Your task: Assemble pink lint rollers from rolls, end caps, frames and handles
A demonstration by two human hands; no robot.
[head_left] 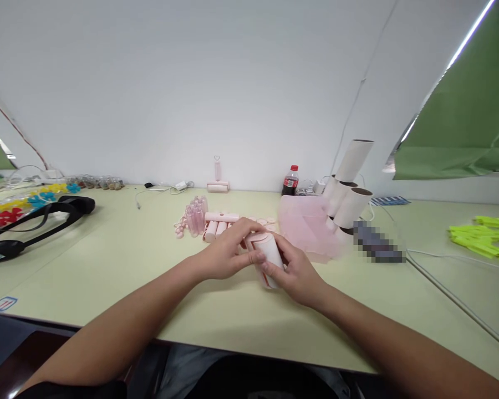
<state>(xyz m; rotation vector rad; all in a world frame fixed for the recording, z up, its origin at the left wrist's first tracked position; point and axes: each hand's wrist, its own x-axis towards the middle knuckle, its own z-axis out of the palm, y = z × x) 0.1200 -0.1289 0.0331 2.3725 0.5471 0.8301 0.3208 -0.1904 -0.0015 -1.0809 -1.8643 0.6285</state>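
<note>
A white and pale pink lint roller [271, 249] is held between my two hands, just above the front middle of the table. My left hand [237, 249] grips its upper end, fingers over the pink end cap and thumb against the side. Around the lower right side wraps my right hand [293, 271], thumb pressed on the white surface. A strip of red shows near its lower edge. Right behind my hands lie pale pink roller parts [221, 218], partly hidden by my left hand. Several clear pink handles [197, 215] stand beside them. Small pink discs [268, 221] lie behind the lint roller.
Pink plastic bags [303, 221] lie right of my hands, with white cardboard tubes [355, 160] behind. A cola bottle [290, 182] and another lint roller [218, 187] stand by the wall. A black strap frame [54, 219] lies left; bright green pieces [480, 238] and a cable [453, 296] lie right.
</note>
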